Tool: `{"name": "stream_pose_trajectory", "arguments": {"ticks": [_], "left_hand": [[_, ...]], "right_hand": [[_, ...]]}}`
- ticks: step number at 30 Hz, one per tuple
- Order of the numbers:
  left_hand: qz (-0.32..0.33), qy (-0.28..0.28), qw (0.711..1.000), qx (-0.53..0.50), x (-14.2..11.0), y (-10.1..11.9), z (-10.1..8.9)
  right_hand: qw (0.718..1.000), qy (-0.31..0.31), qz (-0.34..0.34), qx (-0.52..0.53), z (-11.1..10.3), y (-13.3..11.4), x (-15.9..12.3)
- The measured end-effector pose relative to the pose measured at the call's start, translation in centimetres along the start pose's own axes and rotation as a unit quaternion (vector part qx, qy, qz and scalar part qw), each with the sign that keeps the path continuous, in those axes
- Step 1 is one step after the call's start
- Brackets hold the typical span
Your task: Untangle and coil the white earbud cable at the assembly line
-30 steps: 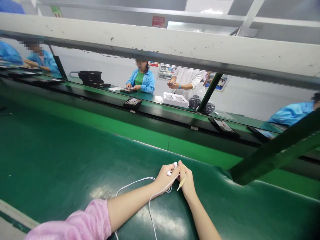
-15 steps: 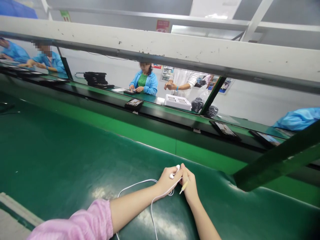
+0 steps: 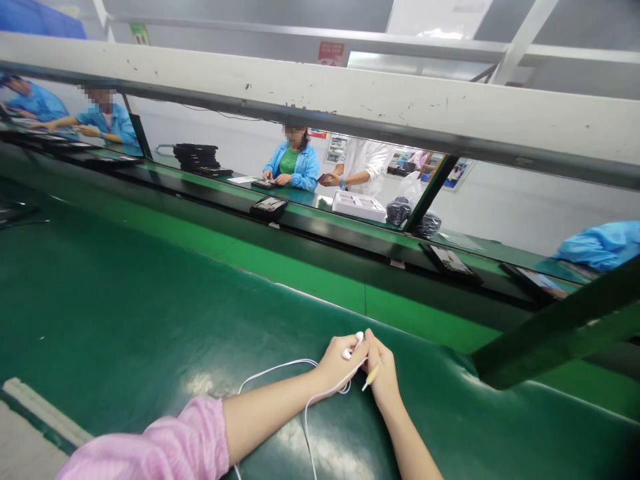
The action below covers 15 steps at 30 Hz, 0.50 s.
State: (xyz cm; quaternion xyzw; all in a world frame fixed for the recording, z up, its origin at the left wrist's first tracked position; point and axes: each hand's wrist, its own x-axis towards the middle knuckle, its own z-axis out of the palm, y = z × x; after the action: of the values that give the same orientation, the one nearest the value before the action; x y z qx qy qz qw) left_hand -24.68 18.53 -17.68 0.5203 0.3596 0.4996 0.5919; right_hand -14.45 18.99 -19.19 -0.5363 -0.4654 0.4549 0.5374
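My left hand (image 3: 336,363) is closed around wired earphones. Two white earbuds (image 3: 347,354) poke out above its thumb and fingers, and the thin white cable (image 3: 306,427) loops over the wrist and down across the green bench top. Right against it, fingertips meeting, is my right hand (image 3: 385,380), also closed. A small pale-yellow piece with a whitish tip (image 3: 371,377) sticks out of the right hand towards me; its exact kind does not show. What lies between the touching fingertips is hidden.
Beyond the green bench (image 3: 165,320) runs a dark conveyor (image 3: 330,230) carrying black trays (image 3: 269,207). A green slanted post (image 3: 550,333) stands at right. Co-workers in blue sit opposite; one in white stands by a white box (image 3: 359,206). A white beam (image 3: 300,87) crosses overhead.
The whole view has shifted slightly. My hands keep the same hold, pressed together. Across the conveyor, the person in white has moved their hands left with a dark flat item.
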Motion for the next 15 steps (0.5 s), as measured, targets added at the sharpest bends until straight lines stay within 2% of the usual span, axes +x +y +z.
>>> {"name": "stream_pose_trajectory", "arguments": {"ticks": [8, 12, 15], "left_hand": [[-0.006, 0.002, 1.0, -0.014, 0.1, -0.6, 0.0], [-0.007, 0.007, 1.0, -0.03, 0.1, 0.1, 0.1], [-0.005, 0.025, 0.999, -0.048, 0.1, 1.0, -0.1]], "right_hand": [[1.0, -0.001, -0.002, -0.002, -0.1, 0.3, 0.0], [1.0, -0.002, 0.0, 0.011, 0.1, -0.4, -0.1], [0.999, 0.022, -0.013, 0.024, -0.2, -1.0, 0.0]]}}
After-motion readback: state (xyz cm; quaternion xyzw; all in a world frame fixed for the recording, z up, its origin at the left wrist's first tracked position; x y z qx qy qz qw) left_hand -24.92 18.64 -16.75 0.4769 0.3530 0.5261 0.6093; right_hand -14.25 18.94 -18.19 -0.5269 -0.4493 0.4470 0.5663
